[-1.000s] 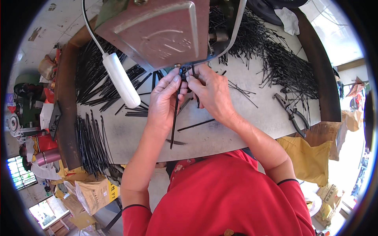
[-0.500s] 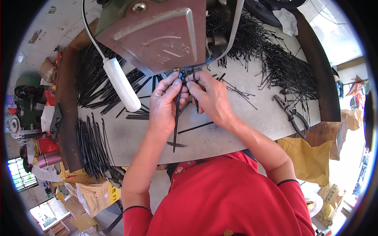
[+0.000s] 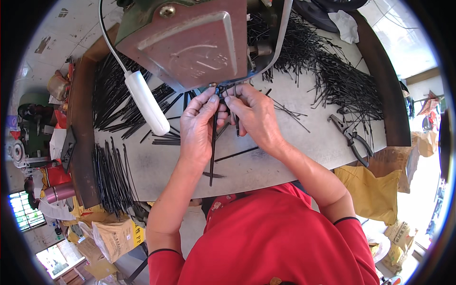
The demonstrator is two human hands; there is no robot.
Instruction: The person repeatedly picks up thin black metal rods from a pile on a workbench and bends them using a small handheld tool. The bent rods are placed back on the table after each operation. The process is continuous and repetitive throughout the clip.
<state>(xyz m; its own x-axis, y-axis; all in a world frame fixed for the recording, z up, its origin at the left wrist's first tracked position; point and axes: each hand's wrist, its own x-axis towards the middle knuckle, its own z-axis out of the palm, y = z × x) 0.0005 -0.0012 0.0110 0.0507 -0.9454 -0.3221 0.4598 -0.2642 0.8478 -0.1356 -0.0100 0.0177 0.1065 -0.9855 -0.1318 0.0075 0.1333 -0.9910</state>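
Just below the machine head (image 3: 190, 47), my two hands work close together. My left hand (image 3: 195, 126) pinches a long thin black rod (image 3: 213, 156) between thumb and fingers, its lower end hanging toward the table's front edge. Beside it, the fingers of my right hand (image 3: 259, 116) are closed around a shorter dark piece (image 3: 237, 127) that pokes out below them. Both upper ends meet under the machine's lower edge, where the contact is too small to make out. One loose black rod (image 3: 236, 154) lies on the table under my right wrist.
A white lamp (image 3: 147, 102) hangs left of the machine. Black rods lie in bundles at left (image 3: 111, 175), and a tangled heap of thin black pieces (image 3: 342, 80) spreads at right. Black-handled pliers (image 3: 351, 137) rest near the right edge. Raised brown borders (image 3: 389, 90) flank the table.
The lower end of the black rod has swung slightly to the right. Both hands stay in nearly the same place with the same grip.
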